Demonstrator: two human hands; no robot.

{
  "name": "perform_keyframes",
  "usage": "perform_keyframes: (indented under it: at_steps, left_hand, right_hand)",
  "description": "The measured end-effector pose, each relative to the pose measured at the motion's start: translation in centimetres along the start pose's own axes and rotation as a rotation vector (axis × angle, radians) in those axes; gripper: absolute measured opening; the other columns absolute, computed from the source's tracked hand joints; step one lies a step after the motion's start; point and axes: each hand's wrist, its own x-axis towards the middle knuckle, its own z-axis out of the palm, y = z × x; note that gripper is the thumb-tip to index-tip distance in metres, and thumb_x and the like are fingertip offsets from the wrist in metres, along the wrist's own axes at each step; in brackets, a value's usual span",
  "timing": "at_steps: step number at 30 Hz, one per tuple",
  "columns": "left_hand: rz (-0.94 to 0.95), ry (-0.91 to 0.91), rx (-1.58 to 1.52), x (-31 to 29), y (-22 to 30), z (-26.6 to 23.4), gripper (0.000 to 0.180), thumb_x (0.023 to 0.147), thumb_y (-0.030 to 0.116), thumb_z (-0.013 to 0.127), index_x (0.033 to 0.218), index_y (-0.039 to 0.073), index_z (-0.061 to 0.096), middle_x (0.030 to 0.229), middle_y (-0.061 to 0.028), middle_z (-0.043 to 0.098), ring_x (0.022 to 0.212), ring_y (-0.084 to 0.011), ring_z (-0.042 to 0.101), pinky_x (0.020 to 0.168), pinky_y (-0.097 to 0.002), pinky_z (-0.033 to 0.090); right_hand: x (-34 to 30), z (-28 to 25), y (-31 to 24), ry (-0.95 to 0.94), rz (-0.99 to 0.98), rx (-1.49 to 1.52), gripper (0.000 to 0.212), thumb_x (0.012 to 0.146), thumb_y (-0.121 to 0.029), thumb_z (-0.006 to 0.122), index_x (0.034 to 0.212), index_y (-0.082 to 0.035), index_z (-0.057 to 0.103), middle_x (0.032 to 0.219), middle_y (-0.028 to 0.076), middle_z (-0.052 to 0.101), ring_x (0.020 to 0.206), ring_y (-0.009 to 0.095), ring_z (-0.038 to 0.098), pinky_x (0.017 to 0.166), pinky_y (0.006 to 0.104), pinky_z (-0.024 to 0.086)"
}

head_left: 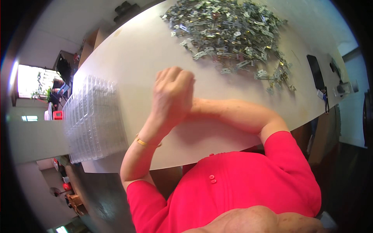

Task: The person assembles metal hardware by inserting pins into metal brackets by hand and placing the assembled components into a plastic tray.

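Note:
My left hand (171, 95) is raised over the white table, its fingers curled into a closed fist. Whatever it may hold is hidden. A gold-coloured bracelet (142, 142) circles that wrist. From the right, my right forearm (233, 110) reaches across and ends behind my left hand, which hides my right hand and its fingers. Beyond both arms, a large heap of small metal fittings (233, 33), silvery with some brass-coloured bits, spreads over the far part of the table. To the left of my left hand stands a stack of clear plastic trays (95, 116).
A black phone (315, 72) lies on the table's right side. Near the right edge are a small dark-handled item (325, 99) and a clear plastic cup (342, 88). The white tabletop (136, 58) has its near edge close to my body. Cardboard boxes (92, 42) stand beyond its left edge.

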Motion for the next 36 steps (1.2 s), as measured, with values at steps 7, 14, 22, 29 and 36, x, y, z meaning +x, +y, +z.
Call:
perform_keyframes:
  at_steps: [7, 14, 22, 29, 36]
  left_hand:
    - [0.112, -0.234, 0.019, 3.8, 1.1, 10.2, 0.013, 0.077, 0.008, 0.071, 0.085, 0.005, 0.060, 0.086, -0.0105, 0.059, 0.088, -0.0305, 0.057, 0.081, -0.0416, 0.044]
    - [0.107, -0.372, 0.170, 4.3, 0.3, 13.3, 0.016, 0.078, 0.013, 0.071, 0.085, 0.004, 0.060, 0.090, -0.0114, 0.058, 0.092, -0.0307, 0.057, 0.084, -0.0414, 0.044]
    - [0.200, -0.378, 0.181, 3.1, -0.2, 11.7, 0.006, 0.081, 0.008, 0.063, 0.083, 0.005, 0.059, 0.087, -0.0107, 0.057, 0.088, -0.0298, 0.058, 0.081, -0.0406, 0.045]
    - [0.158, -0.273, 0.099, 3.2, -2.0, 8.0, 0.013, 0.079, 0.001, 0.063, 0.091, 0.004, 0.063, 0.088, -0.0111, 0.061, 0.086, -0.0304, 0.060, 0.080, -0.0410, 0.048]
    - [-0.214, -0.214, -0.209, 2.0, -5.0, 5.5, 0.009, 0.088, 0.002, 0.064, 0.096, 0.002, 0.068, 0.080, -0.0052, 0.062, 0.067, -0.0121, 0.057, 0.064, -0.0250, 0.047]
  right_hand:
    - [0.3, -3.9, -0.5, -0.255, -0.124, 0.288, 0.023, 0.088, -0.020, 0.059, 0.109, -0.011, 0.056, 0.106, 0.002, 0.058, 0.106, 0.022, 0.054, 0.090, 0.0357, 0.046]
    - [0.4, -1.6, 0.6, -0.097, -0.228, 0.127, 0.014, 0.091, -0.023, 0.060, 0.097, -0.010, 0.058, 0.092, 0.003, 0.056, 0.090, 0.013, 0.053, 0.082, 0.0315, 0.046]
    - [-0.3, -2.2, -1.2, -0.118, -0.064, 0.223, 0.008, 0.089, -0.021, 0.058, 0.091, -0.013, 0.059, 0.092, 0.001, 0.061, 0.092, 0.021, 0.059, 0.081, 0.0352, 0.048]
    - [0.0, -1.6, -2.8, -0.121, -0.152, 0.196, 0.008, 0.087, -0.019, 0.061, 0.085, -0.011, 0.058, 0.088, 0.005, 0.062, 0.087, 0.025, 0.061, 0.078, 0.0366, 0.051]
    - [0.3, -3.7, -5.0, -0.017, -0.413, -0.055, 0.007, 0.080, -0.016, 0.064, 0.079, -0.012, 0.059, 0.080, 0.006, 0.063, 0.082, 0.026, 0.065, 0.072, 0.0387, 0.053]
